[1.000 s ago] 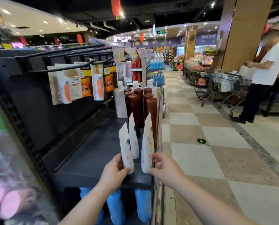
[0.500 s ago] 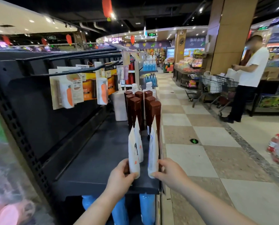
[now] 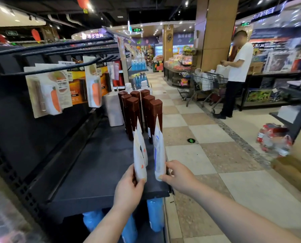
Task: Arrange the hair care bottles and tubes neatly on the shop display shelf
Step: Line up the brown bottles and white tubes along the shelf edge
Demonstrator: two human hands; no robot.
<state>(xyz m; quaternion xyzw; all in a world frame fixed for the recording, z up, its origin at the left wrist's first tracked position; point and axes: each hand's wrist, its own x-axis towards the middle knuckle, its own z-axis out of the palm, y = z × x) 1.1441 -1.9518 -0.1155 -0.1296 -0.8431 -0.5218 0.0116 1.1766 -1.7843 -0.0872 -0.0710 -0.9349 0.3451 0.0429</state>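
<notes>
The left hand (image 3: 128,188) grips the base of a white tube (image 3: 139,158) standing upright near the front corner of the dark display shelf (image 3: 93,176), thumb on the tube's near face and fingers wrapped round its far side. Just behind that tube, touching or nearly touching it, stands another white tube (image 3: 142,142) of the same sort. The right hand (image 3: 178,178) pinches the lower edge of a third white tube (image 3: 158,155) with blue print, thumb below and fingertips on its right side; this one stands at the shelf's aisle edge, just to the right of the left hand's tube, with a narrow gap between the two. Beyond both hands, further along the shelf, two rows of tall brown bottles (image 3: 142,111) stand upright, the nearest of them just behind the white tubes (whether they touch I cannot tell). Past the brown bottles are white bottles (image 3: 113,109), set toward the shelf's back. Above and to the left of the hands, carded carrot-shaped items (image 3: 53,95) hang from black pegs. Below the hands, under the shelf, blue bottles (image 3: 154,214) stand on a lower level. Across the tiled aisle, well to the right of the hands, a person in a white shirt (image 3: 239,67) stands by a shopping trolley (image 3: 207,83).
</notes>
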